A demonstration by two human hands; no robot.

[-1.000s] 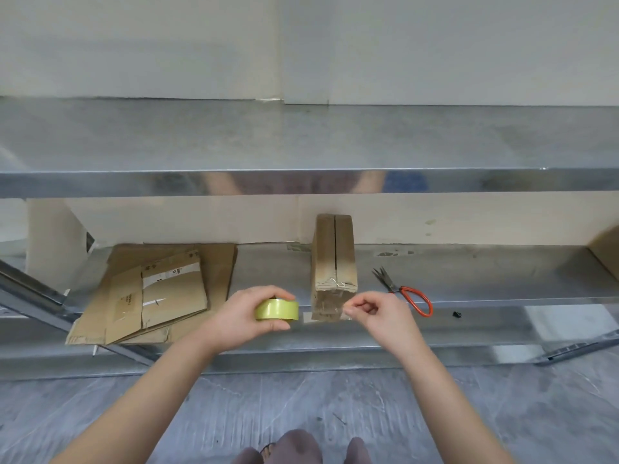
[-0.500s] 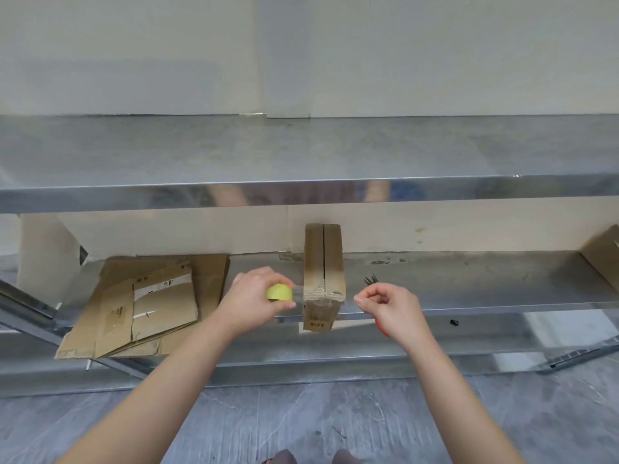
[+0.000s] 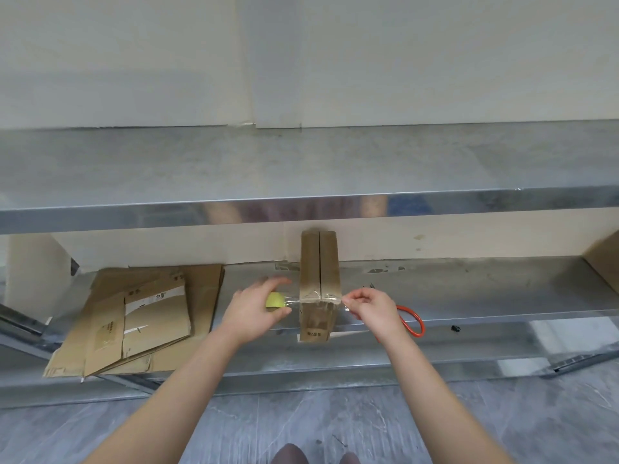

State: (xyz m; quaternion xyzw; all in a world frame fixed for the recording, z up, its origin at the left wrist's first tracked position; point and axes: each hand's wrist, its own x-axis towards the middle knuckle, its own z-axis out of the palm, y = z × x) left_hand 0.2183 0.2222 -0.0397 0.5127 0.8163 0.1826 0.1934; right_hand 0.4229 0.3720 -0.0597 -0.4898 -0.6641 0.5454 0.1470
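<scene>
A narrow cardboard box (image 3: 319,262) stands on the lower metal shelf (image 3: 469,289), its top seam running away from me. My left hand (image 3: 256,306) grips a yellow-green roll of clear tape (image 3: 275,300) just left of the box. My right hand (image 3: 370,308) pinches the free end of the tape just right of the box. The clear tape strip (image 3: 318,298) stretches across the box's near top edge between both hands.
Flattened cardboard sheets (image 3: 134,316) lie on the shelf to the left. Scissors with red handles (image 3: 413,321) lie behind my right hand, partly hidden. A small black bit (image 3: 454,328) sits further right. An upper metal shelf (image 3: 301,169) overhangs. Another cardboard piece (image 3: 604,262) leans at the far right.
Both hands moved forward and apart, from in front of the box to either side of it. The tape strip now spans the box's top edge.
</scene>
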